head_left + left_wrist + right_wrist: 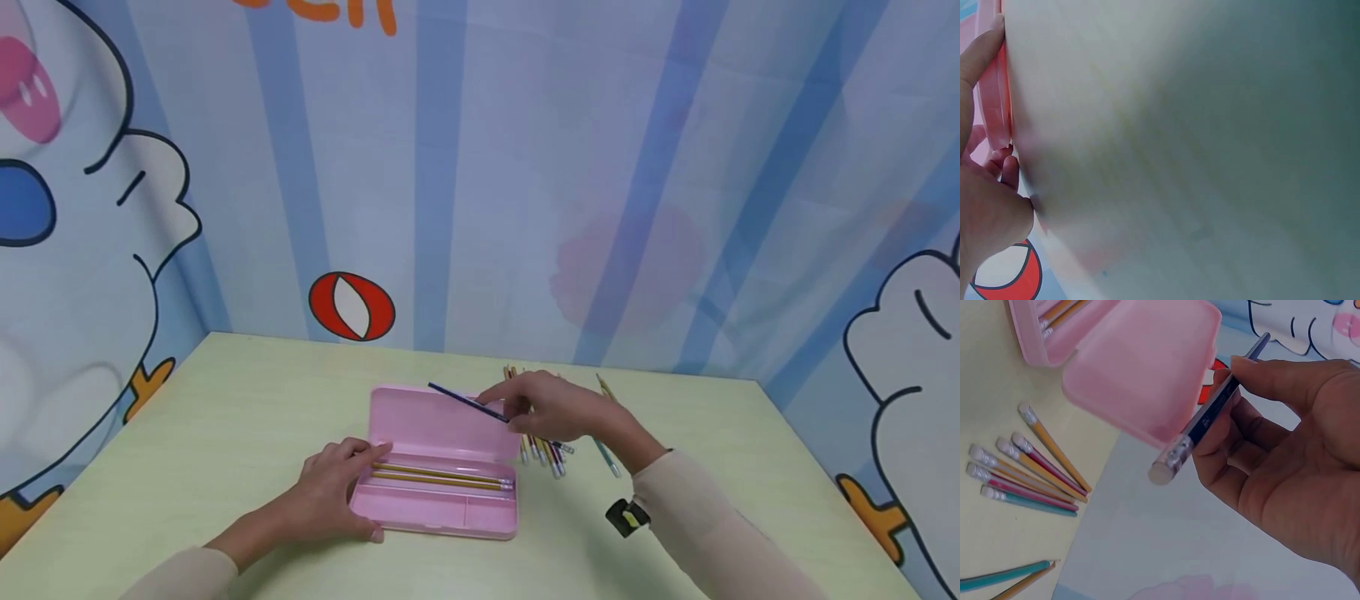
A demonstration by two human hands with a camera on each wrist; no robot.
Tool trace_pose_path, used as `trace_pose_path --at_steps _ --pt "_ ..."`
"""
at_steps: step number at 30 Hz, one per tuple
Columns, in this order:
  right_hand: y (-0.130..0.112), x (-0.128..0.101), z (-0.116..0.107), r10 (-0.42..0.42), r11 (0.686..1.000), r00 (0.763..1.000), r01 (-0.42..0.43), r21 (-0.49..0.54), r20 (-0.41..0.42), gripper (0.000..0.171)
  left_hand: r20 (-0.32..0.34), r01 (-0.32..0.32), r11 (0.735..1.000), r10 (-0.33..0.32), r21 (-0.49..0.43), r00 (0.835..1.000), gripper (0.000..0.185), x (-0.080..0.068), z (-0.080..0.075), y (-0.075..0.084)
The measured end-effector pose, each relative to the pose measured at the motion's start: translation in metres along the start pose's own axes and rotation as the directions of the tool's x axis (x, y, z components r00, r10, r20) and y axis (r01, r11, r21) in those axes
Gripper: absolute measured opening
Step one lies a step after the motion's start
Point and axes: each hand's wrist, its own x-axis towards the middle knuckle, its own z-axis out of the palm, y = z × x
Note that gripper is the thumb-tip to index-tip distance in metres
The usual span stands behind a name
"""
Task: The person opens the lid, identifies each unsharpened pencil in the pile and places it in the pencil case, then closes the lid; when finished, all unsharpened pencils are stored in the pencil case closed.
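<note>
Pink pencil case [442,467] lies open on the table [225,417], two yellow pencils [438,477] inside; the left hand [333,487] rests relaxed, apparently ungripping, on its left end. Above its lid, right hand [551,408] fingers [1272,381] pinch a dark blue pencil [468,402]. Loose pencils [543,446] lie behind, partly hidden.

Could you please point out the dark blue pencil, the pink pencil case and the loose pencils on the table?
dark blue pencil [1210,415]: right wrist view, on its shaft beside the fingers.
pink pencil case [438,425]: head view, on the open lid.
loose pencils [1029,478]: right wrist view, on the middle of the bunch.
</note>
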Motion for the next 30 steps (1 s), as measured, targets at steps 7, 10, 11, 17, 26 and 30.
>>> trace_pose_path --at_steps 7,10,11,17,26,30 --pt "-0.012 0.014 0.028 -0.024 0.998 0.997 0.028 -0.060 0.069 0.047 -0.005 -0.005 1.000 0.005 0.003 1.000 0.107 0.001 0.000 0.001" --pt "-0.014 0.023 0.041 -0.025 0.985 0.998 0.035 -0.167 0.065 0.044 -0.006 0.001 1.000 -0.001 0.009 1.000 0.107 0.001 0.000 0.002" --pt "-0.014 0.025 0.046 -0.029 0.979 0.998 0.041 -0.202 0.064 0.044 -0.006 0.003 1.000 -0.003 0.009 1.000 0.107 0.001 0.000 0.002" --pt "-0.016 0.036 0.065 -0.019 0.962 0.996 0.043 -0.271 0.091 0.042 -0.010 -0.008 1.000 0.009 0.012 1.000 0.107 0.001 0.001 0.001" --pt "-0.017 0.046 0.085 -0.025 0.952 0.995 0.052 -0.301 0.095 0.046 -0.024 -0.033 0.999 0.033 0.015 0.999 0.107 -0.001 0.000 0.000" --pt "-0.019 0.050 0.091 -0.010 0.948 0.996 0.036 -0.316 0.086 0.047 -0.014 -0.011 1.000 0.011 0.006 1.000 0.106 0.000 0.000 0.001"
